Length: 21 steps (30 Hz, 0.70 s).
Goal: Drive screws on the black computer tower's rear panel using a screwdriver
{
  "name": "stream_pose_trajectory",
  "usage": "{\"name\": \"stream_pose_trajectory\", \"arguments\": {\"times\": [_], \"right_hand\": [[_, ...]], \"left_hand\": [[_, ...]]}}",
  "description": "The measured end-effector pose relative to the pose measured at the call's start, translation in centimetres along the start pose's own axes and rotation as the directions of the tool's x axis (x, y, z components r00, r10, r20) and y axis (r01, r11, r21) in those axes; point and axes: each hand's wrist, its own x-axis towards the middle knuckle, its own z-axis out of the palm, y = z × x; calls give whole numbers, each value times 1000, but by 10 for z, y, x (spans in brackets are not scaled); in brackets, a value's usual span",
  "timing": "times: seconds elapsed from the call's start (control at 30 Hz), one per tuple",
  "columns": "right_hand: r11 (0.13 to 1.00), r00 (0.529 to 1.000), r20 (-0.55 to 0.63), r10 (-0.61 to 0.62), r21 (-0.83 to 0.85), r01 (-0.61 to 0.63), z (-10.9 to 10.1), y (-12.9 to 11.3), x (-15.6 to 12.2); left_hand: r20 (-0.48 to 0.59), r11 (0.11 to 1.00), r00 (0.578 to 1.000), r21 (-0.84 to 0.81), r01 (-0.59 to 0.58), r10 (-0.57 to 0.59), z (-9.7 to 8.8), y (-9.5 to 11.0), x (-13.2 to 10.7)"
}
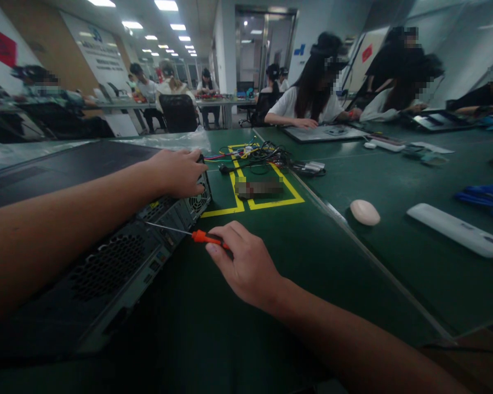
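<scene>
The right hand (246, 262) is gripping an orange-and-black screwdriver (205, 237), its shaft pointing leftward at the rear of a computer case (115, 265); whether the tip is touching is hard to tell. The left hand (183, 171) is lying spread over the case's upper rear edge, gripping nothing. The case is resting on the green table (312, 262), left of the right hand and under the left forearm. Beyond the hands, tangled cables (271, 156) are lying by yellow tape (277, 204). Rightward of both hands, a pale rounded object (365, 212) is sitting near a white bar (456, 230).
</scene>
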Motion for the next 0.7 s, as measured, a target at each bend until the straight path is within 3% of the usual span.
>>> {"name": "stream_pose_trajectory", "arguments": {"times": [0.13,0.33,0.7], "right_hand": [[1000,999,50,20,9,-21,3,-1,-1],[999,1000,17,16,34,-17,5,-4,-3],[1000,997,75,26,11,-27,2,-4,-1]], "left_hand": [[8,1000,1000,-5,1,-1,-2,1,-1],[13,998,1000,-57,-2,2,-1,-1,0],[12,999,1000,-36,4,-4,-1,-1,0]]}}
